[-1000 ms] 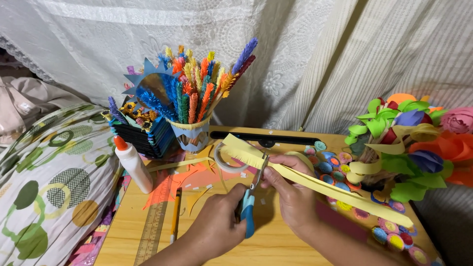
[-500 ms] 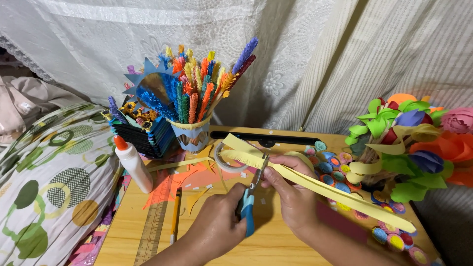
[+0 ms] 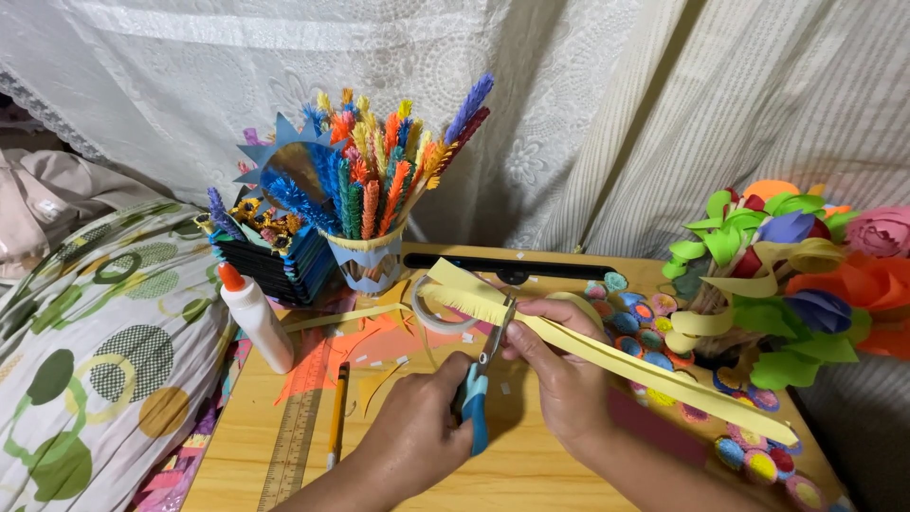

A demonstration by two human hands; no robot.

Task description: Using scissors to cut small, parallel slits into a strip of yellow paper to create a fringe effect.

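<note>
Scissors point(image 3: 482, 384) advanced along yellow paper strip point(image 3: 607, 353), fringing

Bare wooden tabletop point(image 3: 531, 469) lies open at the lower centre of the frame, between the two forearms. Lower left, a yellow pencil point(image 3: 337, 412) and a wooden ruler point(image 3: 294, 441) lie flat. A white glue bottle with an orange cap point(image 3: 254, 318) stands left of centre. A cup of coloured fuzzy stems point(image 3: 372, 256) blocks the upper centre, and paper flowers point(image 3: 787, 275) crowd the right.

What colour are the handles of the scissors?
The scissors have blue handles, seen best in the head view, gripped by the left hand.
</note>
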